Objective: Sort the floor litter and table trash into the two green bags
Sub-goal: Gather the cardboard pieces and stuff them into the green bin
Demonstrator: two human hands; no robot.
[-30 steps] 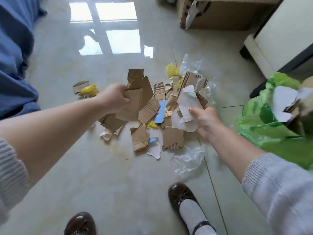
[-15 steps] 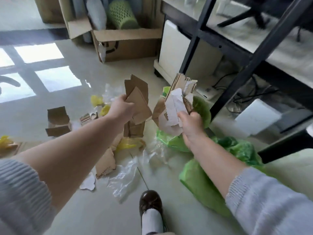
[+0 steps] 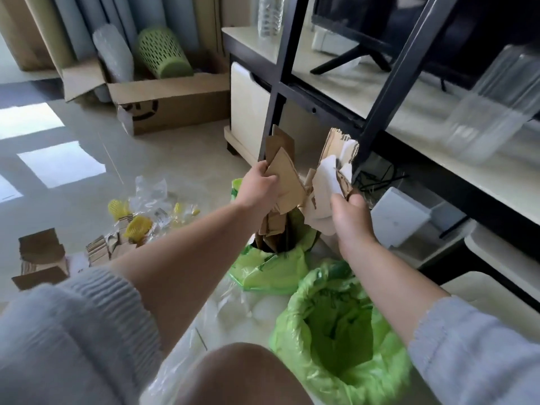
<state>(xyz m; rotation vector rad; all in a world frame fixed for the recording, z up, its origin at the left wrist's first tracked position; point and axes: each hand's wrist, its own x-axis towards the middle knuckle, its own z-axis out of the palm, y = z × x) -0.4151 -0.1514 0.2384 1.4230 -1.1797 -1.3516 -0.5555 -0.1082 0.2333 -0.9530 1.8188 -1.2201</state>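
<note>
Looking down from the head view, the left hand (image 3: pixel 257 190) grips a sheaf of brown cardboard scraps (image 3: pixel 285 173), fingers curled round their edges, while the right hand (image 3: pixel 349 213) clutches a mixed bundle of white paper and torn cardboard (image 3: pixel 330 173). Both bundles hang directly above the farther green bag (image 3: pixel 271 268), whose mouth is largely hidden behind the scraps and forearms; cardboard pieces (image 3: pixel 274 229) stand upright inside it. The nearer green bag (image 3: pixel 339 331) sits open just beside it, its inside dark and hard to read, its lower edge cut off by the frame. A bare knee (image 3: pixel 242 375) and grey sleeves (image 3: pixel 76 331) block the bottom of the view.

On the glossy pale tile floor (image 3: pixel 87 171), to the left, more litter lies loose: yellow foam netting (image 3: pixel 137 226), clear plastic film (image 3: pixel 149 191) and corrugated cardboard bits (image 3: pixel 41 258), the last smeared by motion blur. A black-framed bench (image 3: pixel 377 92) with a pale top runs along the right; a blurred clear plastic container (image 3: pixel 491 112) sits on it near the right edge. An open cardboard box (image 3: pixel 169 103) holding a green perforated basket (image 3: pixel 162 52) stands against the far wall.
</note>
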